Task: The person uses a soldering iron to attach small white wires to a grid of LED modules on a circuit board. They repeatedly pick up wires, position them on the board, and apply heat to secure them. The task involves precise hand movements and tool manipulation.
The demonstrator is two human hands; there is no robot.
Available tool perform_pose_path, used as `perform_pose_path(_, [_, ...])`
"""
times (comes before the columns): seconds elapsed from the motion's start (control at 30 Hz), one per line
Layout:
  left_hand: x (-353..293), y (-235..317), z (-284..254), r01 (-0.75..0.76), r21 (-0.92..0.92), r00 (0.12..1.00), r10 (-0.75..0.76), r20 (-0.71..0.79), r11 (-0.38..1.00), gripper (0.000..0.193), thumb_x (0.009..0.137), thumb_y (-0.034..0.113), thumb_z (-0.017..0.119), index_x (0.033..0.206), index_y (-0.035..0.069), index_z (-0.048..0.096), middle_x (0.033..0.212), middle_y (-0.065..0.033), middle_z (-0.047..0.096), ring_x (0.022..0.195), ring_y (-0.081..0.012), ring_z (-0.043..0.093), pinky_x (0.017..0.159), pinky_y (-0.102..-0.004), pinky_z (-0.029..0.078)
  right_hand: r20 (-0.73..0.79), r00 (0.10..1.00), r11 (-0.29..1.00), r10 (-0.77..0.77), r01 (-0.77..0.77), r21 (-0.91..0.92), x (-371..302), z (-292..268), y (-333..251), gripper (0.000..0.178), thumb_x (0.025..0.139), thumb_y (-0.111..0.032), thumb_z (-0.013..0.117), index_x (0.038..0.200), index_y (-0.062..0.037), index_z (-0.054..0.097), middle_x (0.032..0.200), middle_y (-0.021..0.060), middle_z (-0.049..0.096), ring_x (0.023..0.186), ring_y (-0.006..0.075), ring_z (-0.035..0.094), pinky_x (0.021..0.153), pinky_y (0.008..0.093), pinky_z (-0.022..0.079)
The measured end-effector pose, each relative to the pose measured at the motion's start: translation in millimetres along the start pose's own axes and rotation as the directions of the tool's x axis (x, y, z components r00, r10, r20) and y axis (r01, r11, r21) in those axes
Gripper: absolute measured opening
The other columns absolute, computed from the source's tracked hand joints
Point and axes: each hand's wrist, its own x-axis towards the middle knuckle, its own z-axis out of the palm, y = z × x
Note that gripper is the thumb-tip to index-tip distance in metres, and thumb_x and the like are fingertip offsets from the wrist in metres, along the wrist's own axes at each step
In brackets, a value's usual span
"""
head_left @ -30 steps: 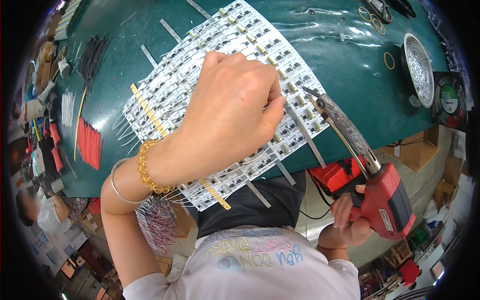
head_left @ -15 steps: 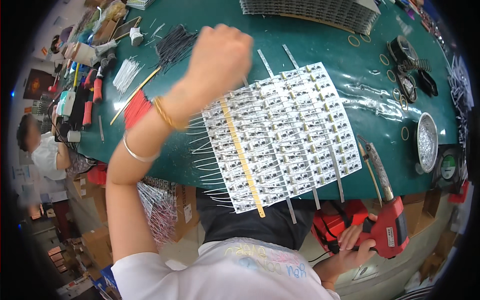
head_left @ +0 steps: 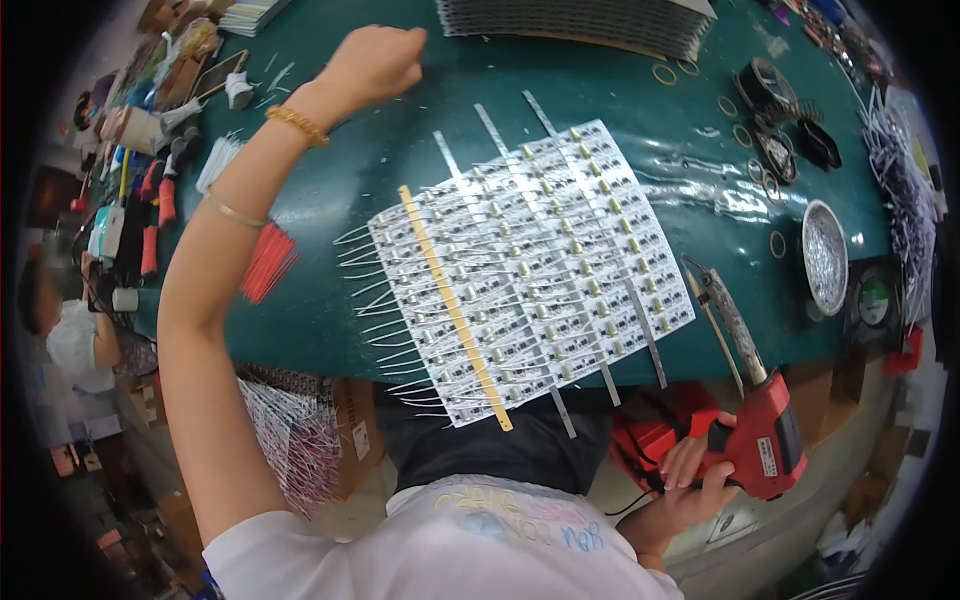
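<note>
My left hand (head_left: 378, 62), closed in a fist, is raised over the far left part of the green table; whatever its fingers hold, if anything, is hidden. At the lower right my right hand (head_left: 695, 485) grips a red soldering gun (head_left: 768, 440), its metal barrel pointing up and away. Between my arms lies a white panel of small circuit boards (head_left: 560, 280), with thin white wires (head_left: 385, 335) sticking out along its left side. A yellow strip (head_left: 455, 310) and several grey metal strips (head_left: 640, 310) cross the panel. Beside my left forearm is a bundle of red wires (head_left: 268, 262).
A stack of panels (head_left: 575, 28) stands at the far edge. Rubber bands (head_left: 740, 135), a wire spool (head_left: 768, 85) and a metal bowl (head_left: 825, 258) are on the right. Pliers (head_left: 165, 195) lie at left. A co-worker (head_left: 75, 335) sits beyond.
My left hand has moved left and farther away, off the panel's far left corner. The view has shifted slightly, while my right hand keeps its grip on the soldering gun.
</note>
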Motion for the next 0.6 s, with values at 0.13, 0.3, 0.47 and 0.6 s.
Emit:
perform_pose_path(0.13, [-21, 43, -28, 0.045, -0.417, 0.992, -0.091, -0.091, 0.908, 0.010, 0.078, 0.009, 0.058, 0.081, -0.001, 0.055, 0.071, -0.0092, 0.059, 0.066, -0.0202, 0.057, 0.061, -0.0320, 0.046, -0.010, 1.000, 1.000, 0.015, -0.015, -0.018, 0, 0, 1, 0.066, 0.088, -0.042, 0.055, 0.122, 0.0104, 0.036, 0.048, 0.0005, 0.042, 0.036, 0.0105, 0.039, 0.039, 0.0248, 0.035])
perform_pose_path(0.3, [-42, 147, -70, -0.061, -0.805, 0.997, -0.008, -0.081, 0.591, 0.006, 0.077, 0.001, 0.062, 0.082, -0.001, 0.058, 0.071, -0.0061, 0.056, 0.066, -0.0134, 0.052, 0.064, -0.0259, 0.042, 0.025, 0.999, 0.993, 0.040, -0.037, -0.115, -3, -3, -4, 0.070, 0.087, -0.049, 0.053, 0.121, 0.0095, 0.034, 0.046, -0.0013, 0.041, 0.034, 0.0103, 0.040, 0.039, 0.0240, 0.036])
perform_pose_path(0.47, [-52, 208, -78, -0.172, -0.765, 0.985, 0.113, -0.130, 0.620, 0.011, 0.072, 0.003, 0.066, 0.076, 0.005, 0.056, 0.081, -0.0069, 0.056, 0.079, -0.0236, 0.053, 0.074, -0.0329, 0.038, 0.006, 0.999, 0.979, 0.053, -0.051, -0.197, -2, 3, -13, 0.072, 0.086, -0.054, 0.051, 0.118, 0.0084, 0.035, 0.045, -0.0013, 0.042, 0.034, 0.0104, 0.040, 0.037, 0.0232, 0.036])
perform_pose_path(0.6, [-55, 223, -64, -0.108, -0.785, 0.993, 0.109, -0.052, 0.610, 0.013, 0.070, 0.004, 0.066, 0.074, 0.008, 0.055, 0.083, -0.0054, 0.055, 0.082, -0.0233, 0.051, 0.078, -0.0346, 0.036, 0.031, 0.996, 0.977, 0.081, -0.073, -0.202, -9, -5, -9, 0.073, 0.086, -0.057, 0.048, 0.117, 0.0076, 0.035, 0.046, -0.0013, 0.042, 0.035, 0.0101, 0.041, 0.038, 0.0235, 0.037])
